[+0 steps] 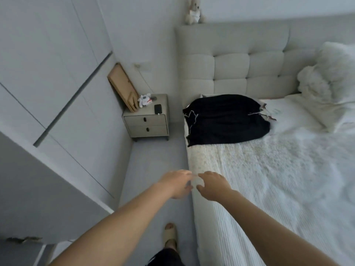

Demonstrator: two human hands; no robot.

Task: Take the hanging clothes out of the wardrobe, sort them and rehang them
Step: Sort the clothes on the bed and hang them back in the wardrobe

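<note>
White bedding is covering the bed point(269, 189), the largest surface in view, and it is serving as the sorting area; the wardrobe point(48, 93) is standing well apart from it on the person's left, across the strip of grey floor, with its flat doors showing shut in this view. A black garment point(226, 120), trimmed with a pale stitched edge, is lying in a heap on the bed near the tufted headboard point(249, 64), with a second, lighter piece of cloth peeking out from under its far side. The garment is lying close to the bed's near edge, and part of it is draping toward that edge; a careless pull is likely to drag it off onto the floor, and the layered pieces are likely to come up tangled if only the top one is lifted. No hanger is showing, so the heap may be concealing hooks that could snag the knitted bedding. The bedside table point(147, 120) is standing just beside the bed, carrying a phone and a small toy; a wide sweep of the arm could knock them. The left hand point(176, 184) and right hand point(213, 186) are reaching forward side by side over the bed's corner, fingers loosely spread and grasping nothing, thumbs nearly touching. The garment is lying well ahead of both sets of fingertips, not yet in contact.
</note>
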